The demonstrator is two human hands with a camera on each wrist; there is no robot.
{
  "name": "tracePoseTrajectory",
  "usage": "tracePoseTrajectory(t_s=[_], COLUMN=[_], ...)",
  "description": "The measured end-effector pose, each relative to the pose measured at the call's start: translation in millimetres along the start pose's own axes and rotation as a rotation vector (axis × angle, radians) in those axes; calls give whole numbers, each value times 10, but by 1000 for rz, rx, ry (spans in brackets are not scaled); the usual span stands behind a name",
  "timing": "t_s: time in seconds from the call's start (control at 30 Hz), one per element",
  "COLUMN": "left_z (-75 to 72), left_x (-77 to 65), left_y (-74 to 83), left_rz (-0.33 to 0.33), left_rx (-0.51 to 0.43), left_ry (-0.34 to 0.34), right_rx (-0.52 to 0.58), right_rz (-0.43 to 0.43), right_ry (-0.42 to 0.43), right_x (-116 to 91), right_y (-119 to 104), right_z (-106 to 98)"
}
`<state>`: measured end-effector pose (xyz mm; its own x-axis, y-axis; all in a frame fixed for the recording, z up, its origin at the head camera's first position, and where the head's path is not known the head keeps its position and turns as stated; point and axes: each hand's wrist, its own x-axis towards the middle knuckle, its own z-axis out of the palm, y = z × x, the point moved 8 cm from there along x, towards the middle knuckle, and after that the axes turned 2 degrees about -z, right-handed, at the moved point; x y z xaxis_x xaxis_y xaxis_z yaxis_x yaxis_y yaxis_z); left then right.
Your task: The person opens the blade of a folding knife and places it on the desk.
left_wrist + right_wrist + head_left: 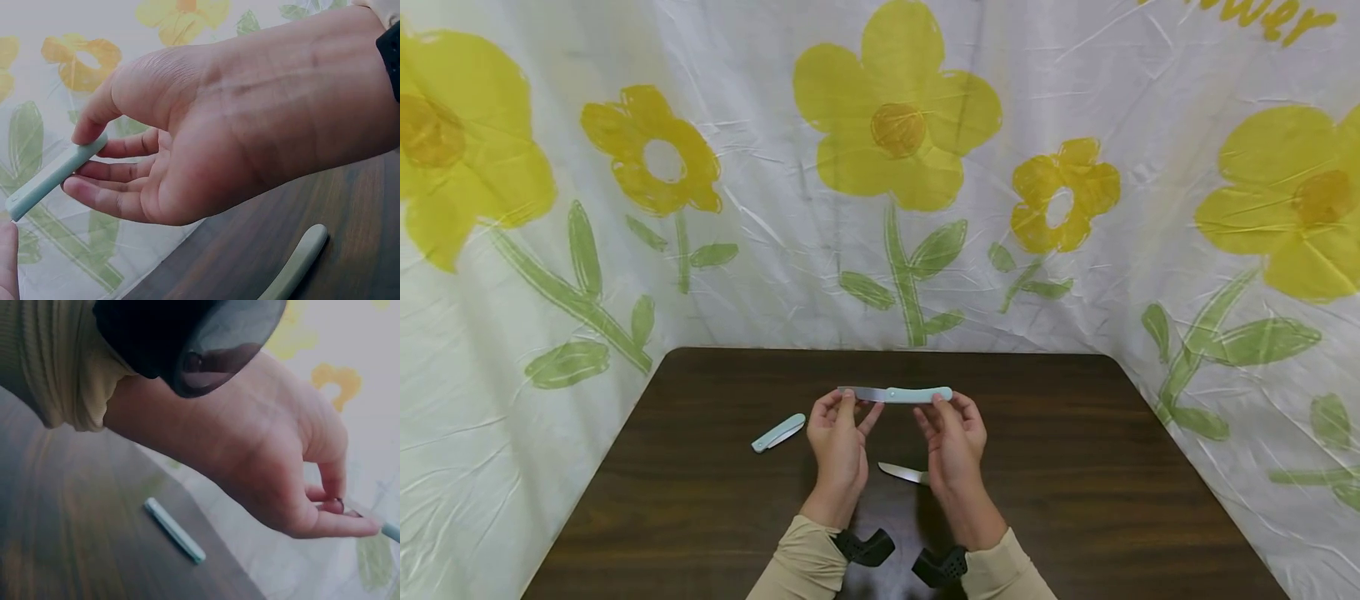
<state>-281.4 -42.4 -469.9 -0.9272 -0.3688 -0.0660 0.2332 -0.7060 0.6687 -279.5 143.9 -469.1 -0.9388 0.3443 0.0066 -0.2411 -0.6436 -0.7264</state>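
Note:
Both hands hold up a folding knife [919, 396] with a pale blue-green handle, its blade turned out to the left. My left hand [837, 446] pinches the blade between thumb and fingers; my right hand [957, 454] pinches the handle's far end. The left wrist view looks across at the right hand [194, 131] and the held handle [53, 172]. In the right wrist view, the left hand [262, 456] is at the blade. A folded knife [779, 433] lies left of the left hand. Another knife [902, 472] lies blade out, its handle hidden behind the right hand.
The dark wooden table [700, 517] reaches back to a white curtain [760, 292] printed with yellow flowers, which also hangs on both sides. Each wrist wears a black camera, one at the left cuff [865, 547] and one at the right cuff [940, 567].

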Motion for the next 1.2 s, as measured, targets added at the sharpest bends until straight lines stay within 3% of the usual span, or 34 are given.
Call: tracePoseTrajectory(t_s=[0.43, 0.63, 0.8, 0.93, 1.07, 1.2], left_z=[-5, 12, 1, -32, -118, -237], left_x=[-6, 7, 34, 73, 146, 235], left_y=[-64, -45, 3, 28, 39, 53], left_rz=[-22, -30, -30, -66, -126, -165], left_rx=[2, -6, 8, 97, 279, 546], left_ry=[-17, -45, -70, -119, -196, -285], right_rx=[31, 50, 1, -188, -466, -905], right_rz=[-9, -22, 13, 70, 131, 24], right_ry=[77, 53, -30, -138, -282, -457], right_x=[36, 44, 73, 115, 175, 232], right_y=[14, -30, -56, -70, -84, -183], right_z=[-72, -32, -21, -90, -213, -320])
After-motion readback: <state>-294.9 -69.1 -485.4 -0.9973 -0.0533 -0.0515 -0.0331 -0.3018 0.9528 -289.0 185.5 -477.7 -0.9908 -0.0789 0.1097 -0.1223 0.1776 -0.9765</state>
